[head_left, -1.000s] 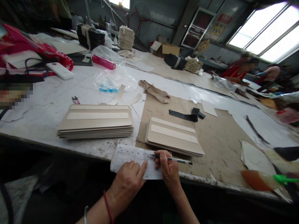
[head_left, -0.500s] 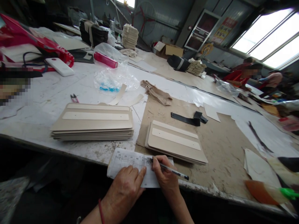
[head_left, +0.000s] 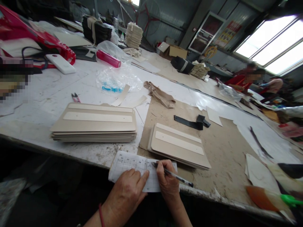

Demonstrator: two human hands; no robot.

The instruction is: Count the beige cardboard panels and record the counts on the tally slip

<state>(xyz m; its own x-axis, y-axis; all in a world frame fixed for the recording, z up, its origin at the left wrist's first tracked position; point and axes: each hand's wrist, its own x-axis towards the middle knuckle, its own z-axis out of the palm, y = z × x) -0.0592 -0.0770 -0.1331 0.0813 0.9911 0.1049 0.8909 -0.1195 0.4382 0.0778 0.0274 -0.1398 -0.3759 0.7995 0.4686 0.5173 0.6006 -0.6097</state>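
A printed paper slip [head_left: 127, 165] lies at the table's near edge. My left hand [head_left: 127, 189] presses flat on it, fingers stretched out. My right hand [head_left: 167, 181] grips a pen [head_left: 176, 178] with its tip on the slip. Just beyond the slip sits a small stack of beige panels [head_left: 178, 145] on a brown cardboard sheet [head_left: 220, 148]. A taller stack of the same beige panels [head_left: 94, 121] lies to the left on the white tabletop.
Small snips [head_left: 75, 97], a clear plastic bag [head_left: 115, 80], a pink bottle [head_left: 109, 59], a white phone [head_left: 61, 64] and a red bag [head_left: 35, 41] lie at the back left. Black straps [head_left: 191, 121] and beige fabric [head_left: 159, 94] lie mid-table. Another person [head_left: 248, 77] sits far right.
The view has shifted slightly. My right hand has tilted the pen and keeps its tip on the slip; my left hand stays pressed on the paper.
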